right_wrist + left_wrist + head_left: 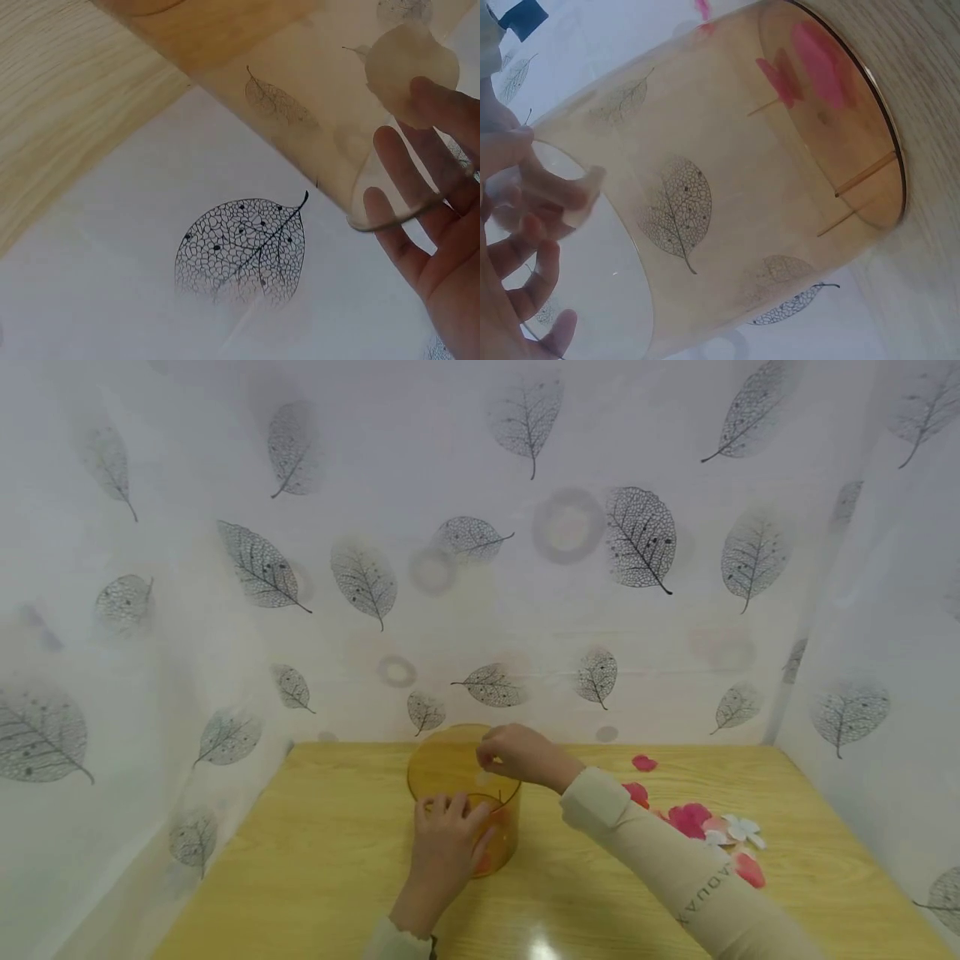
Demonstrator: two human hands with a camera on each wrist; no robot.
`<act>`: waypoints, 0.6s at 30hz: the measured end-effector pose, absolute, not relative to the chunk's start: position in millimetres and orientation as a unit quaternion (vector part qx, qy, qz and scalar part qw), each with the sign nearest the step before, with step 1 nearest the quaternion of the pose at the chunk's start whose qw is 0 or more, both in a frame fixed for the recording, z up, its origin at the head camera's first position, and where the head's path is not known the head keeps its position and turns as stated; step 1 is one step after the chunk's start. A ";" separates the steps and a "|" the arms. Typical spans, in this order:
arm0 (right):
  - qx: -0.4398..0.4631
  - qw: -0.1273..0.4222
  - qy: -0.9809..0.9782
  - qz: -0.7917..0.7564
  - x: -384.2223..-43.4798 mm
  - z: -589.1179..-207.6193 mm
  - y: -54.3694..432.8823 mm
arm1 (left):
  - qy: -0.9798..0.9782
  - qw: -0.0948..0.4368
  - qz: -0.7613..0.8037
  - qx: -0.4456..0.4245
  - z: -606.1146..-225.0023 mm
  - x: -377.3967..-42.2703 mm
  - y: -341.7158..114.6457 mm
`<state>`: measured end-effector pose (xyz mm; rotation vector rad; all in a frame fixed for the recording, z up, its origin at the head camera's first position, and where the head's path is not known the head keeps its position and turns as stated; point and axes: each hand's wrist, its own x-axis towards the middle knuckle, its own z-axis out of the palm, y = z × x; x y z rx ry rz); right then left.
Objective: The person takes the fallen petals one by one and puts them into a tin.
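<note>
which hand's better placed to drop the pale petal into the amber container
Probably the right hand: it pinches the pale petal at the mouth of the amber container, while the left hand is occupied holding the container.

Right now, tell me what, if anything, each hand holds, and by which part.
The right hand pinches a pale petal by its edge; the left hand holds the amber container by its rim.

Head view: left hand [444, 850] partly covers near rim of amber container [507, 831]; right sleeve [652, 852] hides parts of petals [688, 820] and runs off lower edge; sleeve lettering [703, 896] only partly legible. Left wrist view: right hand [551, 184] and pale petal [585, 202] blurred. Right wrist view: upper edge crops container, right edge crops right hand.
</note>
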<state>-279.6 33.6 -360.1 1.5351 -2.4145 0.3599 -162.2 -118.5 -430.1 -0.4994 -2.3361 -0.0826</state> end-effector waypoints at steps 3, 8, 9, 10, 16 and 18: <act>0.529 0.117 -0.833 0.112 -282.0 -364.8 20.9 | -0.909 0.367 -0.034 -0.193 -429.6 -162.5 -119.0; 0.523 0.096 -0.842 0.090 -286.9 -368.8 3.7 | -0.910 0.366 -0.036 -0.190 -431.3 -163.9 -119.6; 0.522 0.091 -0.844 0.087 -287.5 -369.1 1.2 | -0.910 0.368 -0.038 -0.190 -431.6 -164.0 -119.6; 0.521 0.086 -0.845 0.083 -287.9 -369.1 -1.0 | -0.908 0.370 -0.039 -0.191 -431.8 -164.1 -119.5; 0.513 0.065 -0.853 0.071 -286.3 -365.4 -6.6 | -0.901 0.385 -0.037 -0.195 -431.1 -163.8 -118.7; 0.514 0.066 -0.852 0.073 -285.9 -365.0 -6.0 | -0.901 0.385 -0.035 -0.194 -430.5 -163.8 -118.6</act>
